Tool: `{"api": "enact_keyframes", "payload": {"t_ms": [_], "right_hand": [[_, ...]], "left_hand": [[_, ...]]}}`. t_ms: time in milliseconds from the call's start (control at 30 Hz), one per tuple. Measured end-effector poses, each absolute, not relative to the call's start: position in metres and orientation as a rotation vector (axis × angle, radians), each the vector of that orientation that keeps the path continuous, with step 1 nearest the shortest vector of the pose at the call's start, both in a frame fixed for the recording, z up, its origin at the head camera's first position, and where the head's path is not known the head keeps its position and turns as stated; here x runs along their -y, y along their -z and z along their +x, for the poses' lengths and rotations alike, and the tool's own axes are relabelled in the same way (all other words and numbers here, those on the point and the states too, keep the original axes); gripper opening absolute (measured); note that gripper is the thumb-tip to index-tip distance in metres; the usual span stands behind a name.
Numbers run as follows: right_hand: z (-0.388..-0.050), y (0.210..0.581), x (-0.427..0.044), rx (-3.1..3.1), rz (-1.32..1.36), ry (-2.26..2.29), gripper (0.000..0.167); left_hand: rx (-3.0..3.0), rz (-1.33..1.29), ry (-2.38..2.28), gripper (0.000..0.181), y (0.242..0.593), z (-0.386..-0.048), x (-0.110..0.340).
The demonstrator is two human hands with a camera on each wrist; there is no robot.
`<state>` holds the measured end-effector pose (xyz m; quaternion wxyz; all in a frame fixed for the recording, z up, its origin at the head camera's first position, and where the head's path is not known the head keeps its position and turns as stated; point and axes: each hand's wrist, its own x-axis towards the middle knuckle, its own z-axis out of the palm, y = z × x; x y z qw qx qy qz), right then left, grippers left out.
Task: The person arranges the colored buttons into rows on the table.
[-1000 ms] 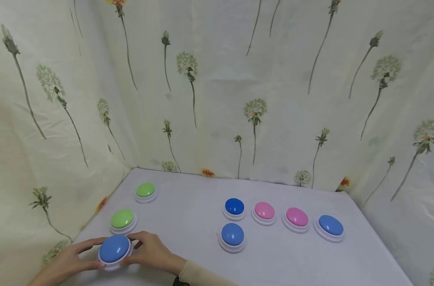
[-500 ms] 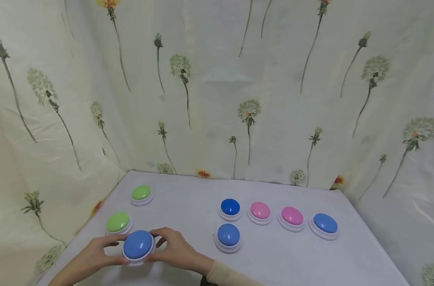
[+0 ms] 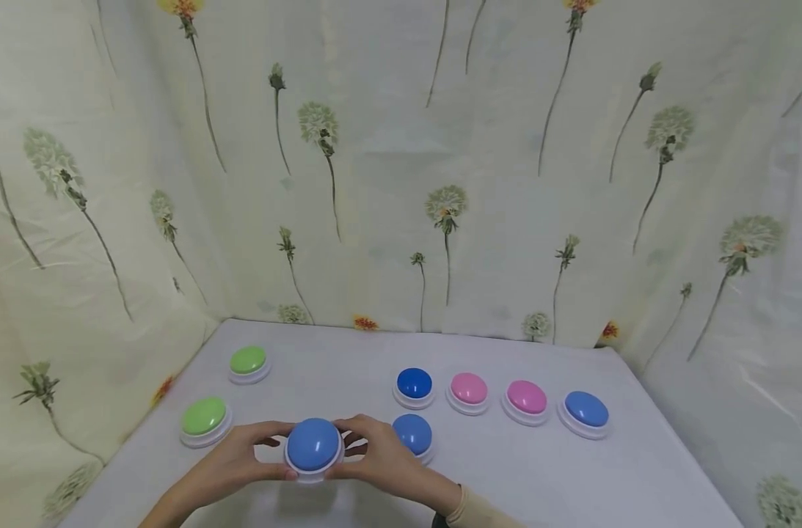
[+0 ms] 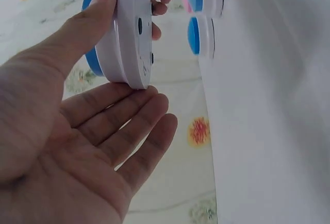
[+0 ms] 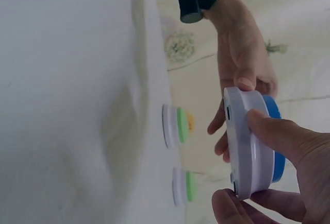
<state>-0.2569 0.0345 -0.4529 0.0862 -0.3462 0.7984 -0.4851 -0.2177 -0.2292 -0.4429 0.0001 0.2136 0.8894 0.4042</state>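
Both hands hold a blue push button with a round white base, raised above the table at the front. My left hand grips the base's left side between thumb and fingers; its other fingers stretch out in the left wrist view. From the right, my right hand pinches the opposite side of the base. The underside, with small dark holes or feet, faces the table in both wrist views. Just behind my right hand stands another blue button, its base partly hidden by that hand.
On the white table at left are two green buttons. Farther right, a darker blue button, two pink buttons and a blue button form a row. A flower-patterned cloth hangs behind and at the sides.
Both hands have carried the blue button rightward from in front of the nearer green button toward the table's middle. The head view has shifted slightly right. The other buttons stay put.
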Motion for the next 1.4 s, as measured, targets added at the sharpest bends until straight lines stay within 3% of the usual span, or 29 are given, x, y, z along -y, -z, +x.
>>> {"api": "enact_keyframes", "payload": {"t_ms": [500,1067,1400], "right_hand": [[-0.24,0.446,-0.106,-2.389,-0.953,1.463,0.055],[-0.211,0.465,-0.19,-2.313,-0.591,1.219,0.054],[-0.229,0.466,-0.243,-2.49,-0.569,1.082,0.063]], "left_hand": [[-2.684,0.934,-1.292,0.054,0.434,-0.221,0.163],[-2.346,0.623,-1.379,0.051,0.464,-0.2,0.067],[-2.588,0.656,-1.13,0.062,0.468,-0.219,0.005]]}}
